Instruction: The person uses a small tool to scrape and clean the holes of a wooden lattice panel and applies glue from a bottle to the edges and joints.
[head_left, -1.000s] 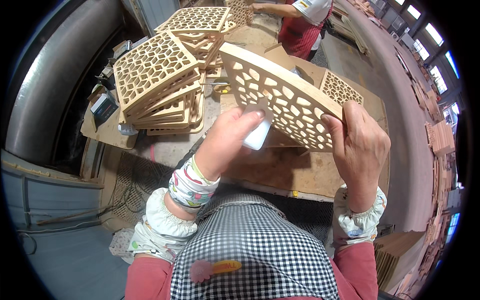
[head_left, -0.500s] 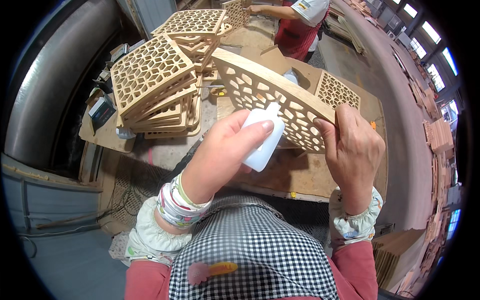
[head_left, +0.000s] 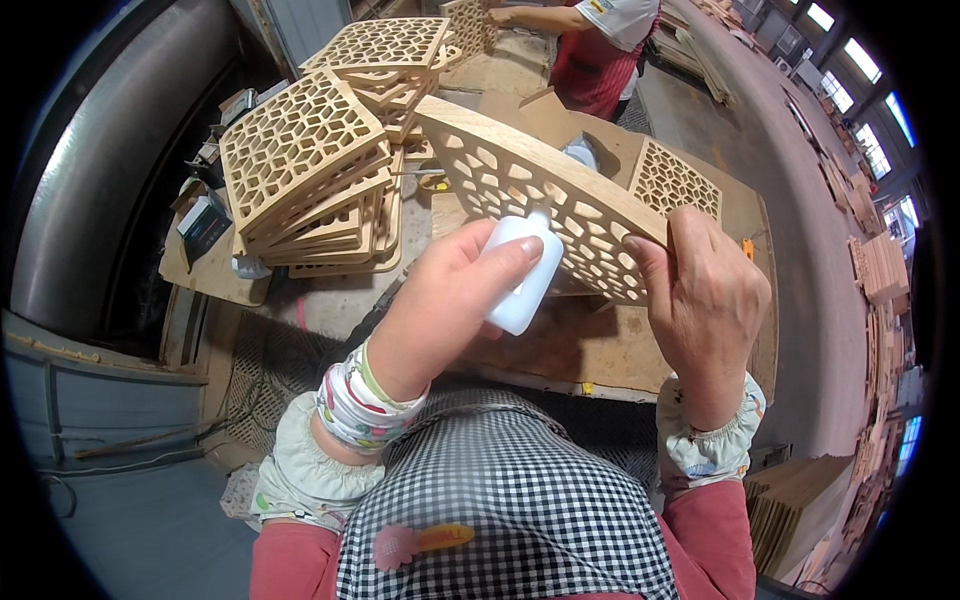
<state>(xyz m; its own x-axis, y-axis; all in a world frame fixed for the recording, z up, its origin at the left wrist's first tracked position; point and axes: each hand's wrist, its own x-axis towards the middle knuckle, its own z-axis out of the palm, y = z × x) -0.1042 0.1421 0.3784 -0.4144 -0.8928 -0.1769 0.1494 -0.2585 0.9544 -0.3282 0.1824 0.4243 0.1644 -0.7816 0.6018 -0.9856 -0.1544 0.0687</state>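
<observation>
My left hand (head_left: 452, 285) is closed around a small white squeeze bottle (head_left: 524, 283), thumb on its upper side. The bottle's narrow tip points up at the underside of a wooden lattice panel (head_left: 545, 150); whether it touches the wood I cannot tell. That panel is tilted up on edge above the bench, its many cut-out holes facing me. At its right end my right hand (head_left: 712, 300) pinches the solid edge between thumb and fingers.
Stacks of similar lattice panels (head_left: 295, 140) stand at the left of the workbench (head_left: 640, 345). Another lattice panel (head_left: 676, 180) lies at the right, near an open cardboard box (head_left: 545, 115). Beyond the bench, a person in a red apron (head_left: 595, 70) touches a panel.
My left hand has shifted the bottle slightly left and up along the panel's holes. The panel's far left end has moved slightly left. My right hand has kept its place.
</observation>
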